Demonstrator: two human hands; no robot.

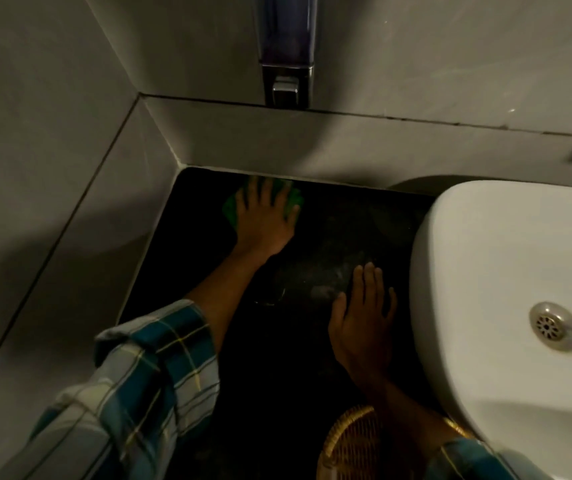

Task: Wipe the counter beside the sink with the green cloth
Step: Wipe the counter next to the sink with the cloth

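Note:
The green cloth [231, 206] lies on the dark counter [329, 237] at its far left corner, close to the back wall. My left hand [264, 220] presses flat on top of it with fingers spread, covering most of the cloth. My right hand [364, 317] rests flat on the counter with fingers apart, holding nothing, right next to the left rim of the white sink [485, 254].
Grey tiled walls [52, 150] close the counter on the left and back. A soap dispenser [286, 64] hangs on the back wall above the cloth. A woven basket [350, 445] sits at the counter's near edge under my right forearm. The sink drain [554, 325] shows at right.

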